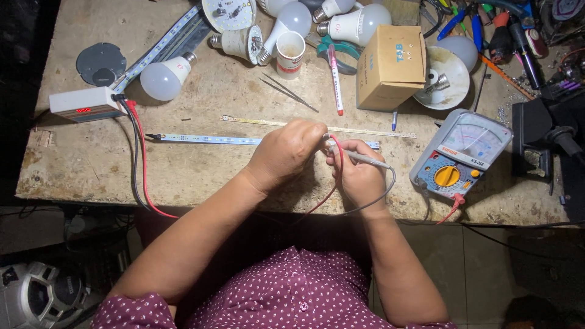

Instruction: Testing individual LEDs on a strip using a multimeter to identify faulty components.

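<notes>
Left hand (pixel 286 152) curled shut over the middle of the blue-white LED strip (pixel 207 139), fingers closed around something hidden beneath the knuckles. Right hand (pixel 361 173) just beside it, fingers pinched on a grey test probe (pixel 365 158) lying across them, tip towards the left hand; red lead (pixel 336 173) looping down between both hands and over the near edge of the tabletop (pixel 91 164). Strip flat, running left to right mid-tabletop, a thinner yellowish strip (pixel 256 122) just beyond it. Analogue multimeter (pixel 462 155) near right, close to the near edge. White box with red display (pixel 85 103) far left, its black and red wires dropping over the near edge. Open bare room on the near left, between the strip and the edge. Far side crowded: bulbs (pixel 164 78), paper cup (pixel 290 53), cardboard box (pixel 391 66), tweezers (pixel 289 92), red-white pen (pixel 335 79), pliers (pixel 463 24).
</notes>
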